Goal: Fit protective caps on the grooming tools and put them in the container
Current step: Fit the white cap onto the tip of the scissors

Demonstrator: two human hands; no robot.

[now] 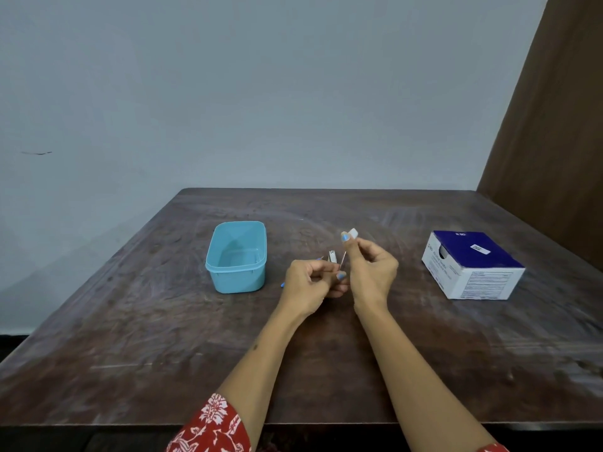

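Dark, scuffed wooden counter (pixel 326 353) against a pale blue-grey wall, brown panel at the right. Left hand (pixel 310 285) just above the surface near the centre, fingers curled round a small grooming tool (pixel 332 257): metal head and a thin shaft visible above the fingers, a blue tip showing at the hand's left side; exact type too small to tell. Held with the working end up and towards the other hand, apparently to present it for capping. Right hand (pixel 370 272) touching or just beside the left, slightly higher, thumb and forefinger pinching a small whitish protective cap (pixel 353 232), remaining fingers folded in. Cap raised above the tool's head and clear of it, not yet seated; judged to be the alignment step before pressing on. Light blue plastic container (pixel 235 256) near the left hand, open-topped, nothing visible inside, close enough for a short drop once capped. Blue-and-white cardboard box (pixel 473 265) well apart to the right, an opening in its side; contents not visible. Red floral sleeve (pixel 212 422) at the lower edge. Task judged early: no tool in the container yet.
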